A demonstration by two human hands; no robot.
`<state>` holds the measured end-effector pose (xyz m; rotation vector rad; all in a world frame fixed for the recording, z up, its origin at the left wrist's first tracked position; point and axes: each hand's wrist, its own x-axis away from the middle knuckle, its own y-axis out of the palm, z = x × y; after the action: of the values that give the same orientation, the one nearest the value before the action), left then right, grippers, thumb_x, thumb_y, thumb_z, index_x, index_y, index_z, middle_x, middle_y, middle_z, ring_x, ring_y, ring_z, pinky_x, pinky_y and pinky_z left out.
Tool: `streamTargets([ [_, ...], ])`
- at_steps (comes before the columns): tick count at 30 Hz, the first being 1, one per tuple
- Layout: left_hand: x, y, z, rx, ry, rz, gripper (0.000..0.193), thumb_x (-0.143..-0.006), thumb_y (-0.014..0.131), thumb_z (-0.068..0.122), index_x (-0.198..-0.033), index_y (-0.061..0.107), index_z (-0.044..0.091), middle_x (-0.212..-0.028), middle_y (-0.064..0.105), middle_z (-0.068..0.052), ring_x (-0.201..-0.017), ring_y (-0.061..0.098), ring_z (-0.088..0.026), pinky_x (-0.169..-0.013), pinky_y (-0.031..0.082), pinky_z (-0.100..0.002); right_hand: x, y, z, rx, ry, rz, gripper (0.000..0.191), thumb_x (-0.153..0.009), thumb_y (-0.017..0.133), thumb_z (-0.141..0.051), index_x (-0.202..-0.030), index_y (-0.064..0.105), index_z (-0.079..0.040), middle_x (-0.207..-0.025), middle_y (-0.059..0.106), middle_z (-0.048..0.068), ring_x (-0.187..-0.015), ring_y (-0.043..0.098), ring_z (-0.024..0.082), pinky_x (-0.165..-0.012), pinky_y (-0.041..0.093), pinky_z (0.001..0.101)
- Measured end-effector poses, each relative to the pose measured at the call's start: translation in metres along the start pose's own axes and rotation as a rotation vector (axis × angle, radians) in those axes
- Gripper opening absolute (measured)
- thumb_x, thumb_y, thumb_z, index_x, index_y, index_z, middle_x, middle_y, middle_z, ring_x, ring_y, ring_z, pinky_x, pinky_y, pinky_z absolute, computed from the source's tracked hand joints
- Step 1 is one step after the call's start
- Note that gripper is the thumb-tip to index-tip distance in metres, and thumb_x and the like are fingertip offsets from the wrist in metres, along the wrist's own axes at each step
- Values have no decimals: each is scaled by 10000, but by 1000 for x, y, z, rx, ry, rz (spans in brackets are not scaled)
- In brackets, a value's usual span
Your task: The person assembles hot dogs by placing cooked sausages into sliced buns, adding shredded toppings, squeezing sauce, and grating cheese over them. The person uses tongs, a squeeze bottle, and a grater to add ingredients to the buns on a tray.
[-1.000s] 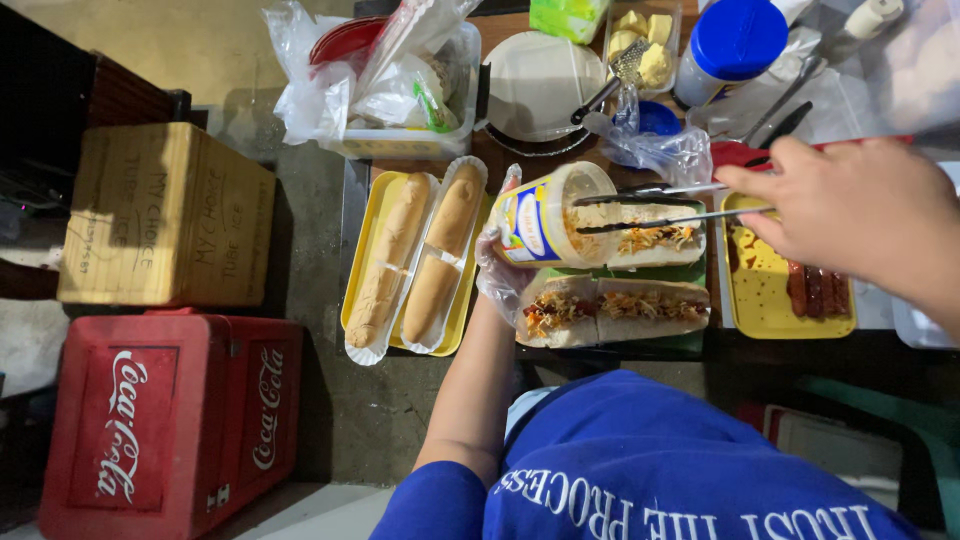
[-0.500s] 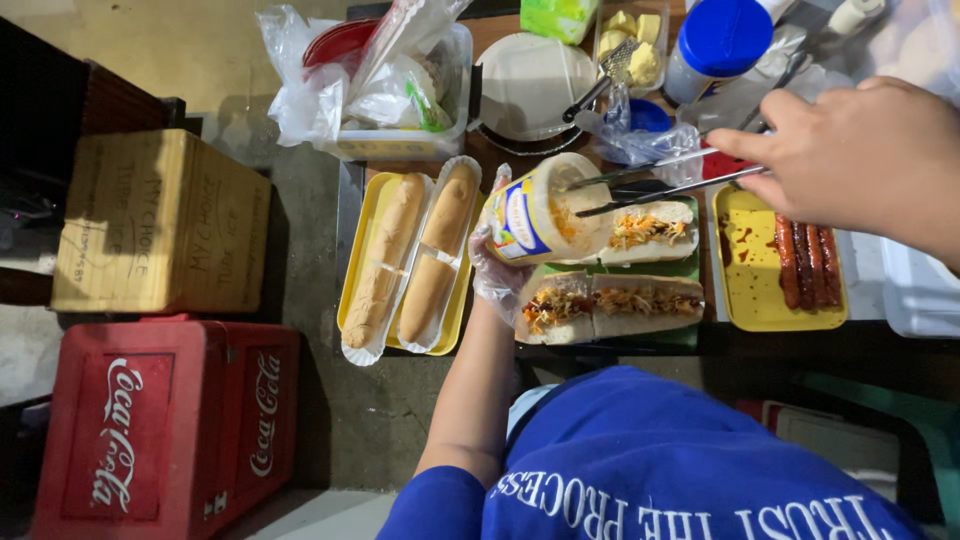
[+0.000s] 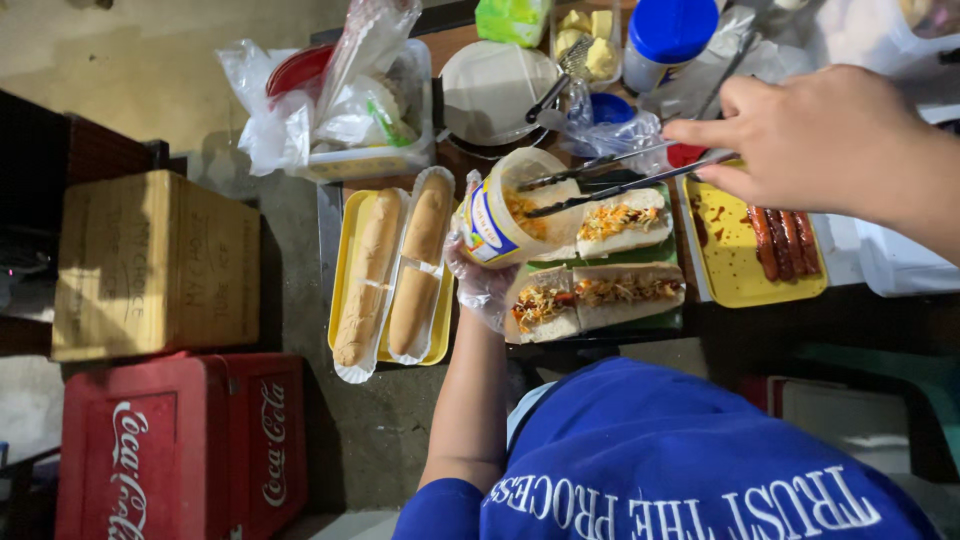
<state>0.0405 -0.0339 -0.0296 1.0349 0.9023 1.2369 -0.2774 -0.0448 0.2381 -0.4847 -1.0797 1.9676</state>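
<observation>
My left hand (image 3: 482, 288), in a thin clear plastic glove, grips a round tub (image 3: 488, 228) with a yellow and blue label, tilted on its side with orange filling inside. My right hand (image 3: 825, 140) pinches metal tongs (image 3: 625, 178), and their tips reach into the tub's mouth. Just beneath the tub and tongs, two filled split buns (image 3: 600, 295) lie on a green tray (image 3: 655, 322). The tub hides the upper bun's left end.
Left of the tub, a yellow tray (image 3: 346, 235) holds two plain long buns (image 3: 420, 262) in paper. At the right, another yellow tray (image 3: 735, 275) carries several sausages (image 3: 780, 240). Behind are a white plate (image 3: 490, 90), a blue-lidded jar (image 3: 665, 35) and bagged containers (image 3: 350, 110). A wooden box (image 3: 155, 265) and red crate (image 3: 180, 450) stand at the left.
My right hand has shifted a little farther away and the tongs' tips have slid left, deeper into the tub. The left hand still holds the tub in about the same place.
</observation>
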Motion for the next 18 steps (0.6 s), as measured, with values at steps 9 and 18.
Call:
streamTargets([
  [9, 4, 22, -7, -91, 14, 21, 957, -778, 659, 512, -1626, 389, 162, -1538, 528, -140, -1387, 549, -331, -1165, 462, -531, 10, -5, 7, -7, 13, -57, 553, -894, 587, -588, -1435, 592, -471, -922, 603, -38, -617, 687, 140, -520, 567, 328],
  [18, 5, 33, -17, -50, -22, 5, 965, -760, 659, 554, -1609, 372, 198, -1551, 507, -111, -1415, 510, -338, -1159, 445, -563, 21, 1, 11, -70, 25, -47, 559, -878, 604, -609, -1417, 606, -463, -871, 594, -47, -621, 687, 163, -526, 565, 342],
])
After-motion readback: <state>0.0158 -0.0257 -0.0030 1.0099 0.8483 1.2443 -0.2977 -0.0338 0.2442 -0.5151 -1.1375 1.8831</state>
